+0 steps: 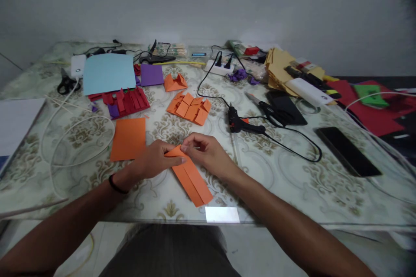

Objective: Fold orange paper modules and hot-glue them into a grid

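A strip of folded orange paper [192, 184] lies at a slant near the table's front edge, with a lengthwise fold line down it. My left hand [158, 159] grips its upper left end, thumb on top. At the same end, my right hand [206, 152] pinches the top corner between thumb and fingers. A flat orange paper sheet [128, 139] rests just left of my left hand. Beyond my hands lie a folded orange paper piece [190, 108] with several flaps and a smaller folded orange piece [176, 82].
A black glue gun [240, 122] with a trailing cord lies right of centre, beside scissors [273, 110] and a phone [347, 150]. Folded red paper pieces [130, 101], a light blue sheet [108, 73] and a white cable [53, 138] occupy the left. A power strip [218, 68] stands behind.
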`<state>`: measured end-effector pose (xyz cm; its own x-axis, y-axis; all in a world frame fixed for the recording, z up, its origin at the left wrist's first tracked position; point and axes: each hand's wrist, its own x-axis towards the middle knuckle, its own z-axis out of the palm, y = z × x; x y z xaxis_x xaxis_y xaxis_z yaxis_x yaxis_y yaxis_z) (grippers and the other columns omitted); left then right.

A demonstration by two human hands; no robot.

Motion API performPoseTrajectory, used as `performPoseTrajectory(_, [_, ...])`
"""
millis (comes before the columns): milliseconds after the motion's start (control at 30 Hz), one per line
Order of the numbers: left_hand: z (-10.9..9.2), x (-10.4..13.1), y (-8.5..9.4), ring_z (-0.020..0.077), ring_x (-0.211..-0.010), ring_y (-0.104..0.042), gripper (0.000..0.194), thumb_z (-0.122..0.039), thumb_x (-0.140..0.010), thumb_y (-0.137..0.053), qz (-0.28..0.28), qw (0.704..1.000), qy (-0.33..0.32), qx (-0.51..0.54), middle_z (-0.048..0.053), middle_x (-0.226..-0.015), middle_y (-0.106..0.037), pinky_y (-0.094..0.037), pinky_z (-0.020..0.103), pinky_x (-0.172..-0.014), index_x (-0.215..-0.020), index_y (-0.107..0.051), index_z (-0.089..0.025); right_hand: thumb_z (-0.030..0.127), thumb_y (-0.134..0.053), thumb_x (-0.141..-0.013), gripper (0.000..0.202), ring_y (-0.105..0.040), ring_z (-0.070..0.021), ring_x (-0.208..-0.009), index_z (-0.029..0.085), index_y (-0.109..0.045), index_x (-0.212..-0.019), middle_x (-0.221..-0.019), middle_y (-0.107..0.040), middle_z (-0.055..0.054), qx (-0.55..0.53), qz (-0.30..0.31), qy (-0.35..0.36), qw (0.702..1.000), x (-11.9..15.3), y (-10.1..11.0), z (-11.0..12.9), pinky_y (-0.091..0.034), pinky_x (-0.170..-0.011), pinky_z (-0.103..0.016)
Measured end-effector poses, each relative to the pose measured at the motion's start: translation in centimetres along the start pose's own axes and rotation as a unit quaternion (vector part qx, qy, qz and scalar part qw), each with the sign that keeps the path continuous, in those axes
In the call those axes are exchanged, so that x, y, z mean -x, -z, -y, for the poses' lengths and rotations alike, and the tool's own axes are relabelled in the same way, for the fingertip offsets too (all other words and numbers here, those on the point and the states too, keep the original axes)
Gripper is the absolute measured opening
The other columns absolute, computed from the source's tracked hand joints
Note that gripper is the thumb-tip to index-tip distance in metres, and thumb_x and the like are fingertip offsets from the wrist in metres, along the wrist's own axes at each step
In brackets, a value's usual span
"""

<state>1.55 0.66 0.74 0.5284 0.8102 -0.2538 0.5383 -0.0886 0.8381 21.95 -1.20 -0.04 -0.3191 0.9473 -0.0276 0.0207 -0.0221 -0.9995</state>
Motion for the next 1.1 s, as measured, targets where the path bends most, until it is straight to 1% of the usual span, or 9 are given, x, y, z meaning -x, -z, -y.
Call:
performPoseTrajectory(267, [-0.4,0.0,-0.2,0.0112,-0.06,-0.029,0.042,-0.051,-0.081,-0.065,0.035,0.999,0.001,0.015,-0.005,-0.064,-0.03,-0.022,0.025,-0.054,-0.063,-0.043,-0.02,0.042,-0.072,-0.089,0.024,-0.053,-0.0139,-0.071,0.02,-0.063,-0.084,-0.077,-0.059,0.002,0.009,0.022,0.0,1.0,0.0,-0.1,0.0,-0.042,-0.068,-0.028])
performPoseTrajectory(333, [-0.4,0.0,-0.3,0.0111,-0.06,-0.03,0.041,-0.049,-0.081,-0.065,0.033,0.999,0.0,0.02,-0.005,-0.064,-0.031,-0.022,0.025,-0.054,-0.063,-0.042,-0.02,0.042,-0.071,-0.089,0.024,-0.052,-0.0136,-0.069,0.021,-0.062,-0.084,-0.075,-0.057,0.003,0.008,0.023,0.001,1.0,0.0,-0.2,-0.1,-0.041,-0.066,-0.028])
performPoseTrajectory(400, [-0.3,0.0,-0.3,0.0108,-0.06,-0.03,0.042,-0.048,-0.082,-0.066,0.013,1.0,-0.003,0.021,-0.005,-0.064,-0.031,-0.021,0.025,-0.054,-0.062,-0.041,-0.02,0.044,-0.072,-0.089,0.025,-0.052,-0.0136,-0.069,0.02,-0.062,-0.085,-0.075,-0.058,0.003,0.007,0.023,-0.003,1.0,0.0,-0.1,-0.1,-0.041,-0.066,-0.028])
performPoseTrajectory(567, [-0.3,0.0,0.4,0.0102,-0.059,-0.027,0.045,-0.047,-0.084,-0.065,-0.105,0.994,-0.023,0.035,-0.005,-0.062,-0.027,-0.02,0.025,-0.052,-0.06,-0.038,-0.02,0.051,-0.078,-0.085,0.033,-0.052,-0.0132,-0.066,0.02,-0.068,-0.084,-0.075,-0.063,0.002,0.031,-0.011,-0.037,0.999,-0.2,0.4,0.1,-0.041,-0.063,-0.027])
performPoseTrajectory(633, [-0.4,0.1,0.7,0.0102,-0.059,-0.027,0.046,-0.048,-0.084,-0.067,-0.136,0.989,-0.029,0.041,-0.005,-0.062,-0.028,-0.021,0.024,-0.052,-0.06,-0.04,-0.02,0.051,-0.079,-0.084,0.033,-0.055,-0.0138,-0.068,0.02,-0.07,-0.084,-0.077,-0.066,0.001,0.039,-0.018,-0.035,0.998,-0.2,0.5,0.1,-0.043,-0.066,-0.028])
performPoseTrajectory(767, [-0.7,0.4,1.3,0.0105,-0.06,-0.031,0.042,-0.048,-0.084,-0.07,-0.162,0.985,-0.014,0.058,-0.005,-0.061,-0.034,-0.024,0.024,-0.052,-0.062,-0.05,-0.018,0.047,-0.077,-0.086,0.028,-0.06,-0.0151,-0.073,0.019,-0.072,-0.085,-0.081,-0.071,-0.001,0.048,-0.009,-0.023,0.999,-0.3,0.9,0.1,-0.046,-0.072,-0.03])
performPoseTrajectory(833, [-0.9,0.6,1.7,0.0106,-0.06,-0.034,0.038,-0.046,-0.085,-0.07,-0.165,0.984,-0.006,0.06,-0.005,-0.061,-0.037,-0.026,0.025,-0.052,-0.064,-0.056,-0.017,0.044,-0.075,-0.087,0.026,-0.06,-0.015,-0.073,0.019,-0.073,-0.085,-0.081,-0.071,-0.001,0.056,-0.008,-0.023,0.998,-0.3,1.2,0.1,-0.046,-0.071,-0.029])
performPoseTrajectory(967, [-0.9,0.7,2.7,0.0102,-0.055,-0.035,0.039,-0.046,-0.085,-0.071,-0.192,0.98,0.0,0.059,-0.005,-0.056,-0.038,-0.026,0.025,-0.05,-0.061,-0.06,-0.017,0.044,-0.076,-0.086,0.026,-0.059,-0.0151,-0.072,0.018,-0.073,-0.081,-0.079,-0.072,-0.002,0.067,-0.01,-0.03,0.997,-0.2,1.5,0.4,-0.046,-0.068,-0.029])
performPoseTrajectory(1100, [-0.3,0.6,3.7,0.013,-0.063,-0.05,0.029,-0.043,-0.085,-0.075,-0.204,0.974,-0.025,0.095,-0.002,-0.066,-0.06,-0.037,0.024,-0.056,-0.077,-0.077,-0.016,0.044,-0.079,-0.082,0.027,-0.06,-0.015,-0.069,0.018,-0.073,-0.077,-0.076,-0.072,-0.002,0.063,-0.011,-0.034,0.997,-0.3,1.9,0.7,-0.047,-0.063,-0.028])
